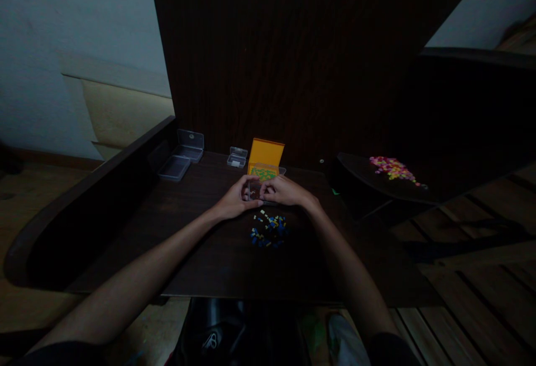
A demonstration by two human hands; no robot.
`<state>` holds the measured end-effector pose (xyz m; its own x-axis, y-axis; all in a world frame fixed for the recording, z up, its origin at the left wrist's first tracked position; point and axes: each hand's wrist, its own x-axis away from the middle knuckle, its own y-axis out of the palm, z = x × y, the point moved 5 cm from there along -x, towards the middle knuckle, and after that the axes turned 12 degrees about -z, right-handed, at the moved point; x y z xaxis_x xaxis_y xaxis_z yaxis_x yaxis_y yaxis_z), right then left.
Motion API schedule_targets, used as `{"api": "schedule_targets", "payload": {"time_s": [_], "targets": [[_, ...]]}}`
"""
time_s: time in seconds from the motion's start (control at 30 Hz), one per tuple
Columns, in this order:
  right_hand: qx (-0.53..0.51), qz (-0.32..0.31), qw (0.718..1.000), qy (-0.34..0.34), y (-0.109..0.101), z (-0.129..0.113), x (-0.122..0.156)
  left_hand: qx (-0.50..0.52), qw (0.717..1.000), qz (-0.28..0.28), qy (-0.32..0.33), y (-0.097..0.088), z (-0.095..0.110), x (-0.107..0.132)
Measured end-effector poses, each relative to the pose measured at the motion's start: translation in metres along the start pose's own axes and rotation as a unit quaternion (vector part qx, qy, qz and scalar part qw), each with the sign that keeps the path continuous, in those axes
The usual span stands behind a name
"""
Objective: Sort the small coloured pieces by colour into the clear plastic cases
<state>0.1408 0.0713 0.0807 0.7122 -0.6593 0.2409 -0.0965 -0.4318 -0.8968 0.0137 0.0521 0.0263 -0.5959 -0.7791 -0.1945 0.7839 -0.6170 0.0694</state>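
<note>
My left hand (238, 197) is curled around the left side of a small clear plastic box (253, 186), thumb along its near edge. My right hand (281, 191) reaches over the same box from the right, its fingertips pinched together inside or just above it. Whatever those fingertips hold is too small and dark to make out. Just below the hands lies a loose pile of small blue, yellow and pale pieces (270, 230). Behind them stands an orange-lidded box (267, 153), open, with small green and yellow pieces in it.
Open clear plastic cases (175, 168) stand at the table's back left, and a smaller clear case (237, 157) is nearer the middle. Pink, red and yellow pieces (393, 168) lie on a dark ledge at the right. A raised dark side panel (96, 193) borders the table's left.
</note>
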Motion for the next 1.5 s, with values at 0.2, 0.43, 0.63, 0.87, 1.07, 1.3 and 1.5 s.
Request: {"api": "schedule_targets", "payload": {"time_s": [0.2,0.43,0.63,0.87,1.07,1.3,1.5], "targets": [[-0.004,0.009,1.0,0.0,-0.004,0.001,0.004,-0.009,1.0,0.002,0.006,-0.002,0.0,-0.001],[-0.009,0.03,0.999,-0.013,-0.008,0.002,0.009,-0.005,1.0,0.003,-0.002,-0.002,0.001,0.0],[-0.029,0.059,0.998,-0.025,-0.006,-0.006,0.013,-0.019,1.0,0.015,-0.006,-0.004,0.0,0.0],[-0.115,-0.002,0.99,-0.083,0.018,-0.021,0.024,-0.017,0.999,0.029,0.005,-0.013,0.0,-0.001],[-0.044,-0.056,0.994,-0.078,0.045,-0.024,0.018,-0.031,0.998,0.046,0.005,-0.019,0.0,-0.001],[0.004,-0.049,0.995,-0.087,0.057,-0.026,0.012,-0.036,0.998,0.044,0.005,-0.02,-0.002,-0.001],[0.008,-0.051,0.995,-0.089,0.056,-0.027,0.013,-0.032,0.999,0.04,0.009,-0.019,-0.001,-0.001]]}}
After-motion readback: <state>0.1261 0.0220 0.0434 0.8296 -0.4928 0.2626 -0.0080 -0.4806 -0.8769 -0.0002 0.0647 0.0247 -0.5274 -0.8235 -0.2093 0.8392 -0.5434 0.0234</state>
